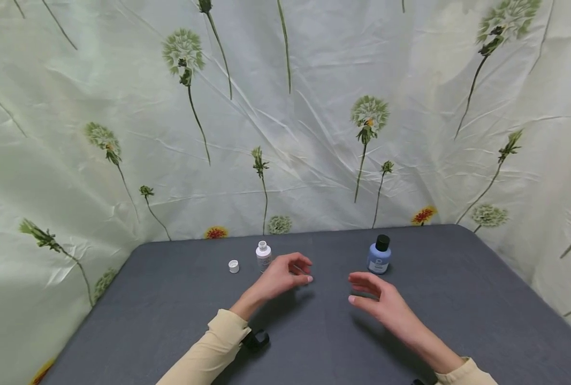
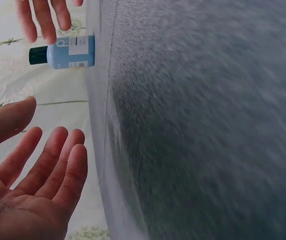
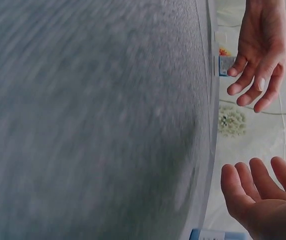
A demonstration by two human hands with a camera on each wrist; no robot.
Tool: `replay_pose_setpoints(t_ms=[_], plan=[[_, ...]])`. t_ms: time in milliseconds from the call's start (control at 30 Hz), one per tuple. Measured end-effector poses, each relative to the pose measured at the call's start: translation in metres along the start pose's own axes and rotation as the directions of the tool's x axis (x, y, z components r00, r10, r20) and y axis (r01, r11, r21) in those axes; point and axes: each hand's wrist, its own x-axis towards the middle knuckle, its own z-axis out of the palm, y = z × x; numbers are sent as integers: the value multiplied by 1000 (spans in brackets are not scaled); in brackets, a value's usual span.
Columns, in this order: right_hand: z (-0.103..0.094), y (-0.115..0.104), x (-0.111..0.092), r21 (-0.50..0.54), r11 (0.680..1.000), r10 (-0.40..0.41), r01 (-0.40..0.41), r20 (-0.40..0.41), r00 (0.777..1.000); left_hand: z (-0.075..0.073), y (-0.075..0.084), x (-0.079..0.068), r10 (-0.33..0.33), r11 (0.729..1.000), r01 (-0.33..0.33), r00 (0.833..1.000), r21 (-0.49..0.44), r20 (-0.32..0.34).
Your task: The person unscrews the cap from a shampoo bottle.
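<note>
White bottle (image 1: pixel 263 254) stands at eleven o'clock, seemingly uncapped, white cap (image 1: pixel 234 267) off beside it; blue bottle (image 1: pixel 379 259), one o'clock, is still capped. My left hand (image 1: pixel 281 275) and right hand (image 1: pixel 383 302) hover empty, fingers loosely parted.

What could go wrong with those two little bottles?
The white bottle stands uncapped, so the left hand close by might tip it and spill anything inside. The loose white cap beside it could get knocked away. The blue bottle might topple if the right hand brushes it, though its black cap is on.
</note>
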Motion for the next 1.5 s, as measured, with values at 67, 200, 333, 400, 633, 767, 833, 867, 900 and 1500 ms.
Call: replay_pose_setpoints(t_ms=[67,200,333,400,633,767,833,867,900,1500], plan=[[-3,1,-1,-10,1000,-4,4,2,1000,2,0,2,2,1000,-2,1000,-9,3],[-10,4,-3,-33,999,1,-1,1,1000,7,1,8,7,1000,-7,1000,-16,19],[-18,8,-6,-76,997,30,-31,-12,999,12,2,15,13,1000,-13,999,-14,35],[-22,9,-7,-95,995,40,-42,-19,999,15,3,20,8,1000,-7,999,-17,38],[-38,18,-8,-158,986,49,-54,-34,998,26,8,34,-23,999,25,999,-41,48],[-47,21,-4,-178,981,75,-78,-25,997,31,9,43,-36,999,37,998,-25,45],[-51,22,-1,-164,982,95,-97,-17,995,33,10,47,-40,999,41,998,-18,39],[-54,23,1,-158,982,101,-101,-10,995,34,10,48,-42,999,42,999,-16,35],[-57,23,2,-149,983,109,-108,-4,994,35,10,50,-44,999,45,999,-17,32],[-90,36,25,-93,980,175,-174,12,984,53,13,70,-76,997,76,996,-5,43]])
